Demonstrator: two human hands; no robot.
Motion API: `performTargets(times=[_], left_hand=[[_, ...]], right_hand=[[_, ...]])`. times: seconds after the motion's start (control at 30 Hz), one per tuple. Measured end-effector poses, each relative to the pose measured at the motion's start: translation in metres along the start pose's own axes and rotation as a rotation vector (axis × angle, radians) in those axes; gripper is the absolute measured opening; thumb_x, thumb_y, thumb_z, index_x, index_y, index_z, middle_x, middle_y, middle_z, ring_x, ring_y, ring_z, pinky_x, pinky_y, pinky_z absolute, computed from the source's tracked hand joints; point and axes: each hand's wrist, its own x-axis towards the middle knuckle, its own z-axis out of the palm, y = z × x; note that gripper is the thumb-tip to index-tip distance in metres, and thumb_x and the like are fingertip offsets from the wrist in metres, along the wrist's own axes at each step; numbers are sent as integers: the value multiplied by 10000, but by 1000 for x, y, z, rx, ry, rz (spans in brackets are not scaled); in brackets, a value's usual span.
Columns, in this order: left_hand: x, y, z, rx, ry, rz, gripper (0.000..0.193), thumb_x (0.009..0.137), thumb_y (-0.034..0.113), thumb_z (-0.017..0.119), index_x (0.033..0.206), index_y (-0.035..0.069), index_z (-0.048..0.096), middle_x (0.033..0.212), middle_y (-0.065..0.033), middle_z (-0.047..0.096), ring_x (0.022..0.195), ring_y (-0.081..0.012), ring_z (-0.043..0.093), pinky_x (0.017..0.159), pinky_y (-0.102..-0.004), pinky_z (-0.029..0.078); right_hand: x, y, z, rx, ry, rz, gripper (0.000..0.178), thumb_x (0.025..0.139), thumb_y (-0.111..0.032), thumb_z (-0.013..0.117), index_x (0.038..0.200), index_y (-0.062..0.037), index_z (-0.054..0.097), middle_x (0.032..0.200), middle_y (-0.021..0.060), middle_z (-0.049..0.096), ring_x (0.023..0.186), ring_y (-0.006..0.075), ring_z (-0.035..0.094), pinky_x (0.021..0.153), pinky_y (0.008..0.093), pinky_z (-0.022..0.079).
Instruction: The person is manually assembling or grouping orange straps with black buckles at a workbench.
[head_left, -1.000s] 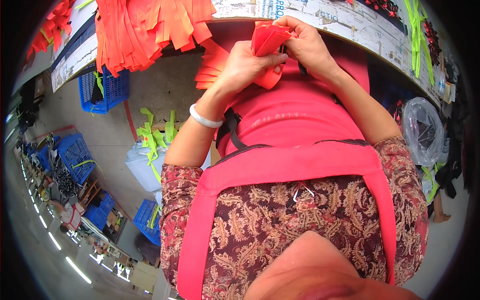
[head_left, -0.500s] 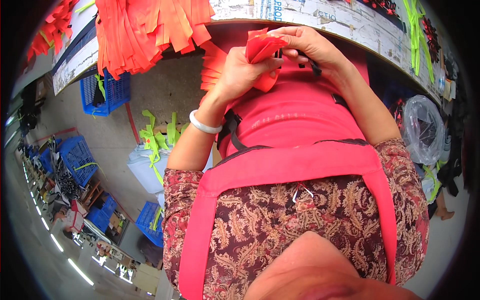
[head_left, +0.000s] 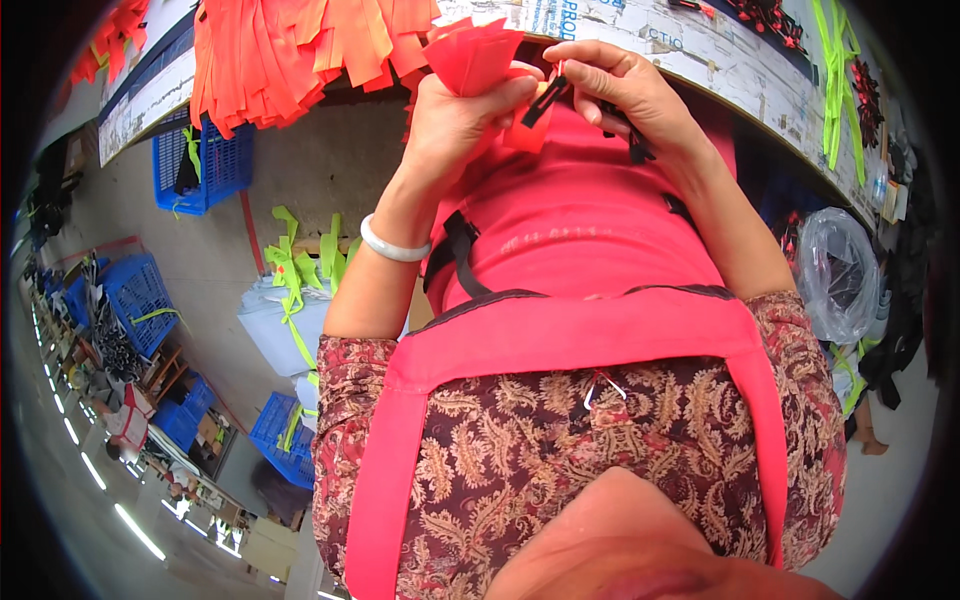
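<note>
Before the red apron (head_left: 590, 265), the left hand (head_left: 447, 122) grips a folded red-orange cloth bundle (head_left: 472, 58); the right hand (head_left: 645, 100) pinches a small black strip (head_left: 543, 102), further black pieces (head_left: 638, 148) at its palm. Beyond, orange strips (head_left: 270, 65) overhang the desk (head_left: 690, 62).

A pinkish-red apron (head_left: 580, 325) covers a dark, tan-patterned paisley shirt (head_left: 520, 430) — a white bangle (head_left: 393, 246) circles the left forearm (head_left: 367, 295).

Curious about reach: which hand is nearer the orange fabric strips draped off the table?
The left hand, just beside the draped strips; the right hand is farther right.
</note>
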Motion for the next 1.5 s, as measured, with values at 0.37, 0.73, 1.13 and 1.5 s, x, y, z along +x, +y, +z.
performTargets(times=[0.37, 0.73, 1.13, 1.5], left_hand=[[3, -15, -1, 37, -4, 178, 121, 849, 75, 673, 940, 0, 702, 757, -11, 661, 626, -53, 547, 556, -201, 421], [-1, -22, 7, 106, 6, 261, 151, 859, 63, 666, 999, 11, 683, 747, 9, 630, 590, -50, 533, 529, -196, 415], [0, -14, 2, 32, -17, 155, 128, 851, 77, 666, 939, -13, 690, 772, -35, 686, 581, -62, 569, 518, -195, 432], [-2, -14, 2, 52, -45, 111, 159, 860, 92, 664, 988, -1, 684, 778, -27, 671, 583, -57, 550, 542, -188, 435]], right_hand=[[-2, -3, 9, -219, 122, -16, 263, 906, -245, 648, 1099, -66, 664, 829, -26, 641, 575, -10, 458, 472, 135, 327], [-5, 12, 10, 116, 111, 186, 319, 930, -253, 616, 1153, -25, 623, 841, -30, 632, 521, -27, 407, 393, 120, 287], [-9, -4, 13, -387, 83, -222, 262, 982, -151, 496, 1188, -7, 568, 979, 13, 601, 545, -11, 398, 422, 124, 280], [-12, 0, 12, -358, 174, -201, 197, 959, -117, 543, 1107, 2, 593, 908, 0, 610, 580, 10, 457, 514, 139, 363]])
